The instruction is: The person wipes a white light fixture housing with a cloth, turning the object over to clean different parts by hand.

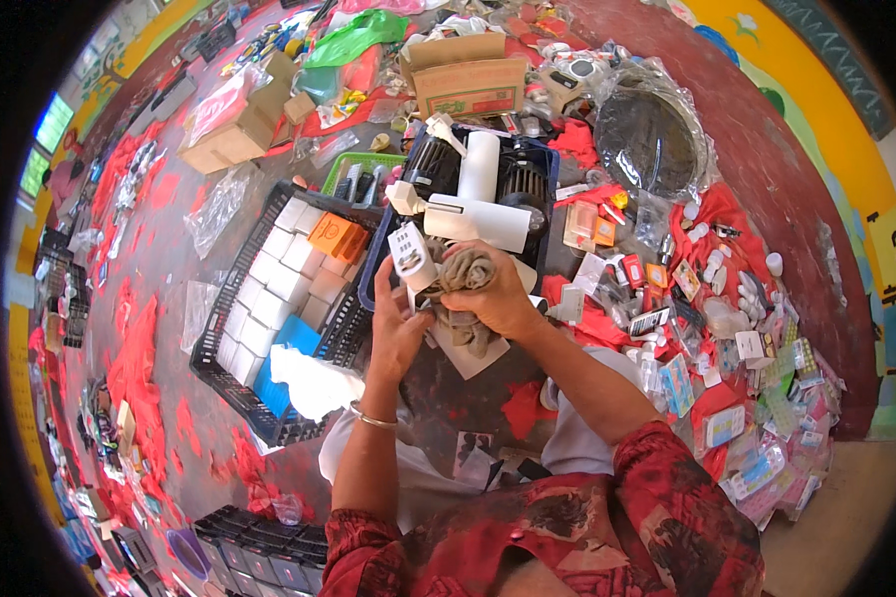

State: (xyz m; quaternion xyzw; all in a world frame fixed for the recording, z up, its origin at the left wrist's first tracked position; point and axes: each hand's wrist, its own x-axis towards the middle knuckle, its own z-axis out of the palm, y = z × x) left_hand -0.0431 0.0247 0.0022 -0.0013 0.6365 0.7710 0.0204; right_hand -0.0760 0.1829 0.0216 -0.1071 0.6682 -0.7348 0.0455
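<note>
My left hand (400,333) is closed around a white plastic device (411,256) with dark slots on its end face; its exact kind is unclear. Bunched in my right hand (503,300) is a grey-brown cloth (466,274), pressed up against the device's side. Both hands are over the near edge of a dark blue crate (551,184). Inside it lie white cylindrical lamps, one upright in the picture (479,167) and one crosswise (478,221), plus black ribbed ones (524,181). Below the cloth, a pale flat piece (473,360) shows.
Left of me stands a black basket (204,343) of small white boxes and an orange box (336,237), with a white plastic bag (314,383) at its near corner. Packaged goods (757,348) heap up on the right. Cardboard boxes (468,85) and a wrapped round black item (649,134) lie farther off.
</note>
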